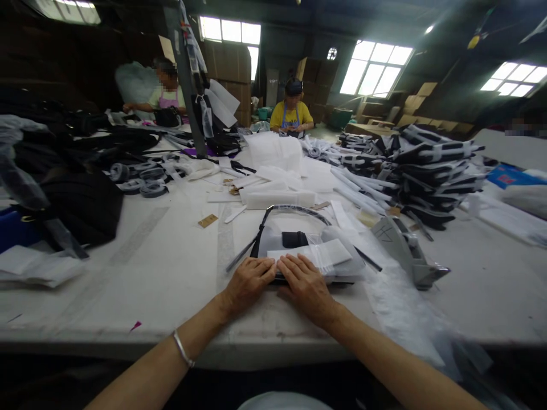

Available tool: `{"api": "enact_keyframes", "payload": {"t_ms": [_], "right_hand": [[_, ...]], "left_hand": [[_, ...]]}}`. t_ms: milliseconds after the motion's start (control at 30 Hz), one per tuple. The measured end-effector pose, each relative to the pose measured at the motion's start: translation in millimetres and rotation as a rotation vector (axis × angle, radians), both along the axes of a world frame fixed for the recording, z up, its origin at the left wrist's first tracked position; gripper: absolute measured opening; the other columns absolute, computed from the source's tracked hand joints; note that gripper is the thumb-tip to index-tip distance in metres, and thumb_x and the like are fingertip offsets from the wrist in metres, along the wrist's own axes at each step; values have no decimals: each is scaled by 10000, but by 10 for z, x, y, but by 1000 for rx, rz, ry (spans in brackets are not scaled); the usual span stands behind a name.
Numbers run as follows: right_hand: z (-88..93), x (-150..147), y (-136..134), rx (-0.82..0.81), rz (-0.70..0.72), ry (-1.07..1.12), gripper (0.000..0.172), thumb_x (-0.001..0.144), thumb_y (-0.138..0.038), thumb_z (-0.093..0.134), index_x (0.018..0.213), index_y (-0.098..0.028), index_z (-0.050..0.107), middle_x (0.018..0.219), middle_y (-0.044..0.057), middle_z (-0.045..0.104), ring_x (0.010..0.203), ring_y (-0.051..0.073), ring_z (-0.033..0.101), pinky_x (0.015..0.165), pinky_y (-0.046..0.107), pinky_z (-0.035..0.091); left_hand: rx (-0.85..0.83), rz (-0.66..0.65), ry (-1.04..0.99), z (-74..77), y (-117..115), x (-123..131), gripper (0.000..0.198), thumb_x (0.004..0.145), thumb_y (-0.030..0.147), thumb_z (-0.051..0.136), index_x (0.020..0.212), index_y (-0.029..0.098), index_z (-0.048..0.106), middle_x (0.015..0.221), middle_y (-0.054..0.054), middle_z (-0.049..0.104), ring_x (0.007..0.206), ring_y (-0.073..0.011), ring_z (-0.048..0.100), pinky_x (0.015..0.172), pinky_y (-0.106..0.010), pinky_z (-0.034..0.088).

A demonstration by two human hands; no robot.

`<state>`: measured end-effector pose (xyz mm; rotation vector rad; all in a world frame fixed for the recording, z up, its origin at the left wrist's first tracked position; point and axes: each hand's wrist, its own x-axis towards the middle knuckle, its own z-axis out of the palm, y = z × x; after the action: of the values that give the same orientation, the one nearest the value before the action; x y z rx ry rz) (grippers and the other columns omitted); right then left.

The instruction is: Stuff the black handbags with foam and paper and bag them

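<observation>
A black handbag lies flat near the front of the table, partly covered by pale translucent wrapping. Its wrapped handle arches away from me. Across the bag is a folded white sheet with clear plastic over part of it. My left hand is closed at the bag's near edge, its fingertips against the sheet. Beside it, almost touching, my right hand curls its fingers over the sheet, the thumb low at the near edge. The fingers hide what lies under them.
A grey tape dispenser and clear plastic lie to the right. White sheets are piled behind the bag. Stacked black-and-white pieces stand at right, a large black bag at left. Two people work farther back.
</observation>
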<state>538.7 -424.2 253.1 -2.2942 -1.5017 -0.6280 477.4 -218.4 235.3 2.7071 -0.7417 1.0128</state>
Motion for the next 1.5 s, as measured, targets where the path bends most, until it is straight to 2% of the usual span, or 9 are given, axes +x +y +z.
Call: {"api": "enact_keyframes", "payload": {"t_ms": [133,333,467,833,900,1100,1233,1400,1500], "right_hand": [[-39,-50,24,-29,-38,4,578,822,-269,725,1347,-129,527,1345,153,597,1263,317,526,1113,517,363],[-70,-87,44,-23,-70,62,695,775,-324,769,1377,-124,484,1351,168,585,1284,321,498,1136,525,319],[-98,-87,77,19,-95,86,744,741,-347,793,1374,-118,478,1341,170,589,1280,324,497,1141,527,305],[-49,-36,161,41,-135,63,801,701,-400,821,1355,-117,455,1322,185,583,1257,336,497,1115,537,305],[-14,3,182,38,-149,17,725,744,-370,781,1341,-117,456,1304,176,592,1224,331,515,1083,527,337],[157,170,192,-23,-93,-116,271,880,-278,547,1116,-144,555,1054,113,670,940,267,606,835,422,463],[196,255,247,-70,-67,-140,238,884,-297,541,1054,-132,561,981,97,666,854,246,616,745,386,470],[285,232,315,-69,-108,-66,200,882,-299,588,1007,-143,581,916,74,681,818,235,638,735,371,501],[503,74,68,69,-79,-23,336,895,-305,606,1180,-133,561,1109,99,688,1011,235,640,932,386,491]], "left_hand": [[36,27,-43,-9,-39,-25,236,974,147,440,1142,155,606,1156,-96,690,1047,-203,641,870,-356,520],[325,163,27,133,-116,-149,375,933,75,379,1265,134,543,1311,-132,606,1215,-299,567,984,-500,458],[412,154,40,171,-62,-101,421,913,52,374,1304,130,510,1286,-140,619,1148,-281,617,873,-407,516],[211,52,28,304,-18,47,450,820,2,417,1237,144,510,1139,-111,671,996,-216,671,831,-336,567],[197,56,23,327,-18,66,490,780,-18,416,1230,153,513,1149,-103,666,990,-213,671,827,-334,569],[218,100,-109,334,-35,45,590,696,4,409,1266,129,497,1182,-129,659,1019,-239,659,827,-363,547],[309,130,-209,343,-47,78,495,781,116,442,1272,107,504,1229,-171,635,1133,-316,609,976,-493,461],[234,137,-295,265,-36,208,287,931,167,427,1188,122,548,1031,-118,686,920,-233,670,868,-367,502],[165,155,-270,198,-28,209,345,958,168,382,1275,152,517,1019,-88,690,889,-206,673,838,-331,511]]}}
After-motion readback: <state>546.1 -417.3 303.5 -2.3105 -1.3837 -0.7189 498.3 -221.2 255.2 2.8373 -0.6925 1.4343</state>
